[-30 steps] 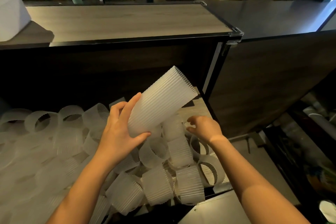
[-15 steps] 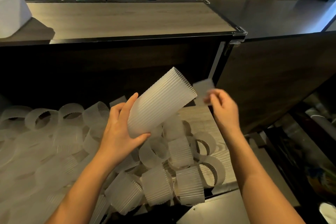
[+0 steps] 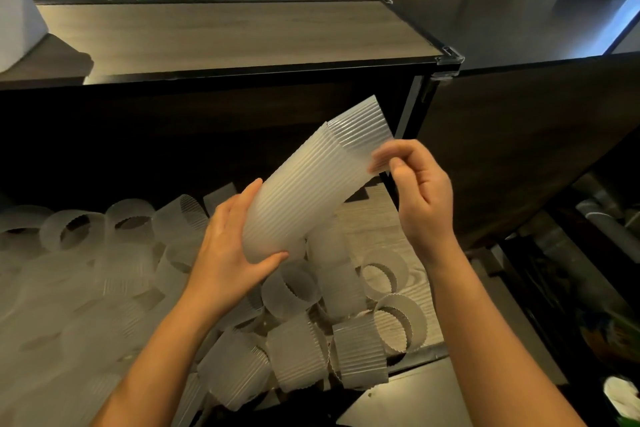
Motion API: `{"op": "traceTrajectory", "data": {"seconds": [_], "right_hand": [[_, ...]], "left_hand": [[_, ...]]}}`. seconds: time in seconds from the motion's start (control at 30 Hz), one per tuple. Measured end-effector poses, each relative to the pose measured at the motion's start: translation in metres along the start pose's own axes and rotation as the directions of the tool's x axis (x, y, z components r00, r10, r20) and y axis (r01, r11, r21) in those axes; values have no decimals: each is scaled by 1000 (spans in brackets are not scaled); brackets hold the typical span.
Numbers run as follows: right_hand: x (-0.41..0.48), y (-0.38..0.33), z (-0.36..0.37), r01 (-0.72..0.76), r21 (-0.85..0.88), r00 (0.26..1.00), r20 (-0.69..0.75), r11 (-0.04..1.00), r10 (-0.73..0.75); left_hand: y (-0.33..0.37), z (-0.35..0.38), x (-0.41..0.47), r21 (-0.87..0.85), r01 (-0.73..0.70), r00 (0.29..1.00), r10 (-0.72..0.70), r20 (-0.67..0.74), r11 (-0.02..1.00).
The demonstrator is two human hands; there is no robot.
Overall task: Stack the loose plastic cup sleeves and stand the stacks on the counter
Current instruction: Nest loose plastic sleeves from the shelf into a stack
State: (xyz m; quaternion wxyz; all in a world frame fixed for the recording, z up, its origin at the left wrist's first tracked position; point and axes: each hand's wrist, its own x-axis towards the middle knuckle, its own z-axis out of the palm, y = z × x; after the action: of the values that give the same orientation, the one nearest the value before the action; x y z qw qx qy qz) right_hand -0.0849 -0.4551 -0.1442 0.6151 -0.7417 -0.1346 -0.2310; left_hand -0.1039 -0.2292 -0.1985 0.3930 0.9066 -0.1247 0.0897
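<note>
Gripped tilted stack of translucent ribbed plastic cup sleeves [image 3: 304, 191] at near, lower end with left hand [image 3: 228, 253], thumb hooked beneath. Pinched single translucent ribbed sleeve [image 3: 360, 128] at stack's far end with right hand [image 3: 422, 198], above loose sleeves [image 3: 298, 291] heaped on wood-grain desk [image 3: 377, 218].

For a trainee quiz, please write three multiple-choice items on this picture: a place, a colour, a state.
1. Where do the loose cup sleeves lie? A) in a cardboard box B) on the lower wood-grain surface C) on a chair
2. What colour are they? A) translucent white B) red C) black
3. What does the right hand do? A) hangs open B) pinches a sleeve at the upper end of the stack C) grips a knife
1 B: wood grain shows beside them. 2 A: they look milky. 3 B: its fingers close on the sleeve's edge.
</note>
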Motion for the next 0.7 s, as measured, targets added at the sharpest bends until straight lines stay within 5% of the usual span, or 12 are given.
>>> {"op": "traceTrajectory", "data": {"seconds": [0.27,0.43,0.57,0.7], "right_hand": [[-16,5,5,37,-108,986,165,993,-19],[-24,14,-19,-158,-160,983,-123,974,139],[-35,57,-42,-495,-526,846,-113,691,521],[-50,94,-43,-566,-675,693,-79,473,716]], "left_hand": [[-2,2,-1,28,-36,999,35,33,999],[0,0,3,3,-69,997,68,25,998],[-2,3,3,7,-68,997,68,21,998],[-2,6,2,8,-75,996,75,40,997]]}}
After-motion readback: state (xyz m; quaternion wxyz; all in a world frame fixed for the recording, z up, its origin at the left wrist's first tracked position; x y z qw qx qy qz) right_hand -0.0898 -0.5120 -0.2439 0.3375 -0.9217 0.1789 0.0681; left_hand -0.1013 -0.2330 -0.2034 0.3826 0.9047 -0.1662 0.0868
